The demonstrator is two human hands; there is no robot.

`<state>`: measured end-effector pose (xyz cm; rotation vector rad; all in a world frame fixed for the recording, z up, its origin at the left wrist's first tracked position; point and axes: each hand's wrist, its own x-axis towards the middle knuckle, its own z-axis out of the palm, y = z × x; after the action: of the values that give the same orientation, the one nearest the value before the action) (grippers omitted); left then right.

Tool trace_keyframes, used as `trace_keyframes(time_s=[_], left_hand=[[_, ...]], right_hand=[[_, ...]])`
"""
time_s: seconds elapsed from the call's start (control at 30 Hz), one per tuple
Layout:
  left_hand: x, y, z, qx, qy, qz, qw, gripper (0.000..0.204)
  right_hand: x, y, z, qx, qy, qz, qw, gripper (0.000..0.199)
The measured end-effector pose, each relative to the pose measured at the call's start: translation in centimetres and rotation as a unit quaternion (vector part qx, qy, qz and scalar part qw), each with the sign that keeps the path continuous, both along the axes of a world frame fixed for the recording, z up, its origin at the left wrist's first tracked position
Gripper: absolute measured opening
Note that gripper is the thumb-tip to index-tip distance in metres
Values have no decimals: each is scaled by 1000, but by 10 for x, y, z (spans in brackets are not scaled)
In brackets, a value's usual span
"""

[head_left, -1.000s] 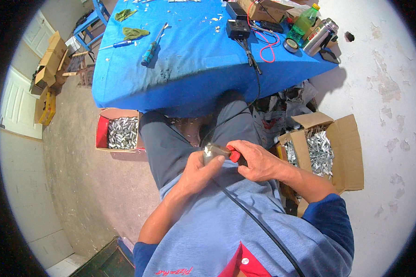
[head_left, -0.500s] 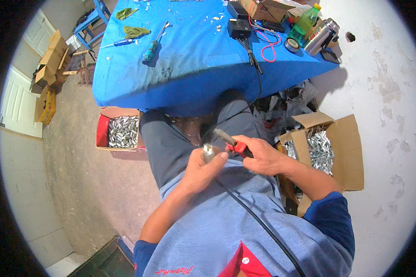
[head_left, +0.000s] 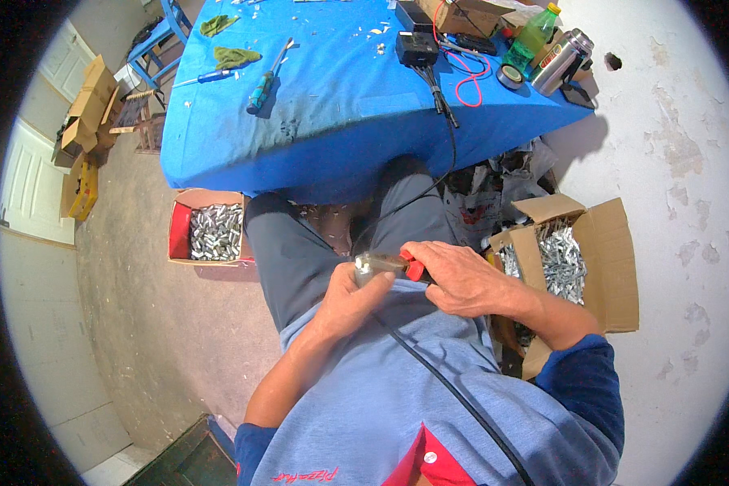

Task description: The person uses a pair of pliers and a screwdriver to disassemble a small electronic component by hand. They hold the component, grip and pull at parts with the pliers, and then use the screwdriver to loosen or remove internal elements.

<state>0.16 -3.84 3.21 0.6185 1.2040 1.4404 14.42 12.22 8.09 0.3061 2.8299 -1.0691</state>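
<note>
In my left hand (head_left: 350, 301), thumb and fingers are closed round a small silver metal cylinder (head_left: 364, 267) with a pale, bright end facing up. My right hand (head_left: 463, 278) grips a red-and-black-handled tool (head_left: 414, 266). Its metal front part is blurred and lies across the top of the cylinder; whether it touches cannot be made out. Both hands are close together above my lap. A black cable (head_left: 441, 374) runs over my shirt and up beneath the hands; where it ends is hidden.
An open box (head_left: 178, 235) of silver cylinders stands left of my legs. At right, a cardboard box (head_left: 611, 267) holds many silver metal pieces. Ahead, the blue-covered table (head_left: 332, 130) bears screwdrivers (head_left: 261, 91), a black adapter (head_left: 417, 49), a green bottle (head_left: 532, 39) and a steel flask (head_left: 563, 61).
My right hand has brought the tool left and slightly down, so its metal front now lies over the cylinder's end. My left hand has barely moved.
</note>
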Motion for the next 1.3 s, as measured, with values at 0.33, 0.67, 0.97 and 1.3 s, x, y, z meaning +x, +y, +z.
trace_keyframes(time_s=[0.33,0.67,0.97,1.3], left_hand=[[3,1,0,4,-21,-7,1000,20],[8,0,6,16,-11,-31,999,17],[6,1,0,1,-69,-41,997,13],[9,0,-4,2,-58,-45,997,14]], right_hand=[[-5,9,-6,101,84,47,990,38],[-1,12,-12,112,149,81,979,44],[1,5,-9,70,128,50,988,42],[5,4,-8,21,88,55,994,40]])
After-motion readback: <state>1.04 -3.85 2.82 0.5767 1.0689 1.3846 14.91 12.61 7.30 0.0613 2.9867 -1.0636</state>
